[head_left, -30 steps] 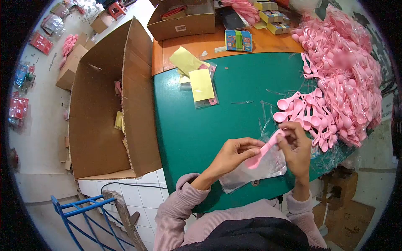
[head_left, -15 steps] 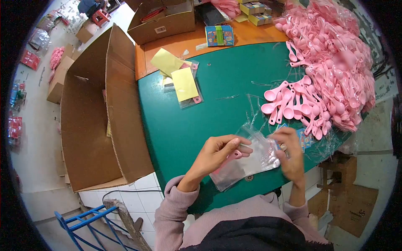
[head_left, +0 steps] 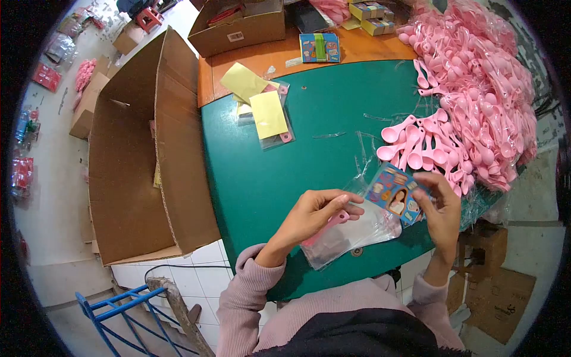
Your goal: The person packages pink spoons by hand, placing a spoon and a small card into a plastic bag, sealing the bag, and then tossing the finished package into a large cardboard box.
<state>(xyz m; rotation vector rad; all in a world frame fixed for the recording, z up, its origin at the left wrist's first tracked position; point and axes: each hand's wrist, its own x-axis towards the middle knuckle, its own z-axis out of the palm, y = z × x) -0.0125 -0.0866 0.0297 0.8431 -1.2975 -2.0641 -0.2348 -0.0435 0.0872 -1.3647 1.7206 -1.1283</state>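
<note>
Right hand [head_left: 441,211] half closed, thumb and fingertips pinching the right edge of a printed card [head_left: 395,194]. The card is tilted, picture side up, off the table. Left hand [head_left: 314,215] curled, fingers and thumb pinching the upper edge of a clear bag [head_left: 364,231] just left of the card. The two touch or overlap at the bag's right end. The bag's long axis runs lower-left to upper-right and lies against the green table [head_left: 267,172] near its front edge. A pink spoon [head_left: 329,223] sits inside along that axis, handle end under the left fingers. Right hand is the one nearer the card; the bag lies down-left of it. Loose spoons [head_left: 416,149] beyond the card, big pink pile [head_left: 482,89] far right. Yellow-card packs [head_left: 269,114] mid-table, open carton [head_left: 128,172] left.
</note>
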